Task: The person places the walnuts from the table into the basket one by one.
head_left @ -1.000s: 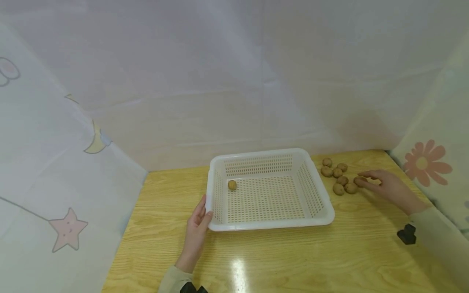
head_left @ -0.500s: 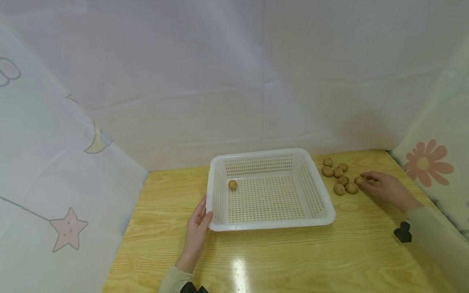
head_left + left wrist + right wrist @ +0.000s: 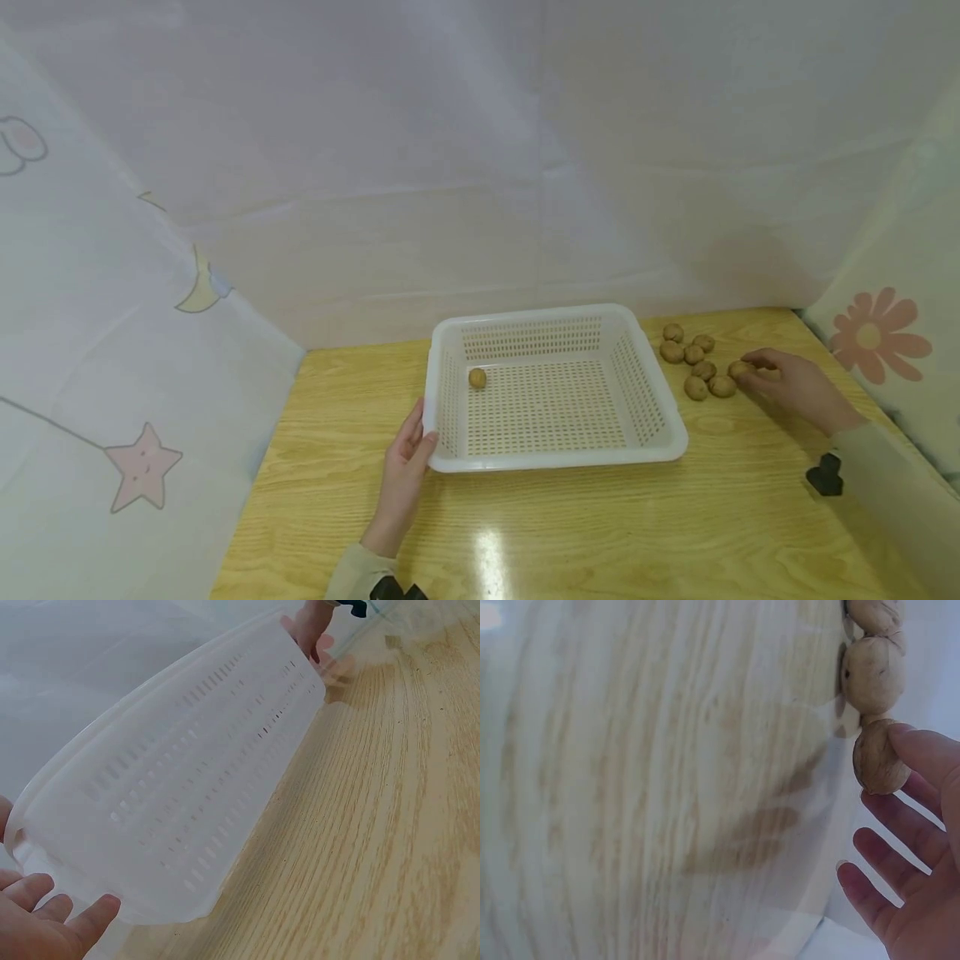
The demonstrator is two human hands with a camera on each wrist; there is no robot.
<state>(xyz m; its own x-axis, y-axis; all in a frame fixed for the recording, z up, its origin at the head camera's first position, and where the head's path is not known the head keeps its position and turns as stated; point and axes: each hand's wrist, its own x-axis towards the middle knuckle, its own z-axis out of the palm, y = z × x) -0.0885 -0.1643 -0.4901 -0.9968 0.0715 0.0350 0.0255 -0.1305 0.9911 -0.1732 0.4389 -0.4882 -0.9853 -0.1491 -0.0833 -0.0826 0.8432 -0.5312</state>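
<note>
My left hand (image 3: pixel 405 475) grips the near left corner of a white plastic basket (image 3: pixel 555 459), thumb over the rim and fingers along the outside; the left wrist view shows its fingers (image 3: pixel 94 915) under the slotted wall. One walnut (image 3: pixel 477 378) lies on the basket floor, toward the left. To the right of the basket, my right hand (image 3: pixel 798 390) pinches a walnut (image 3: pixel 880 757) between thumb and index finger, the other fingers spread. Several more walnuts (image 3: pixel 696 387) sit in a loose cluster beside it, two of them lined up close by in the right wrist view.
The wooden table (image 3: pixel 600 533) reaches a pale cloth backdrop (image 3: pixel 375 208) behind the basket. More printed cloth hangs at both sides, with a red flower (image 3: pixel 870 336) just past the right edge.
My right hand's fingers have closed in slightly around the walnut at the cluster's right end. The left hand and basket stay in place.
</note>
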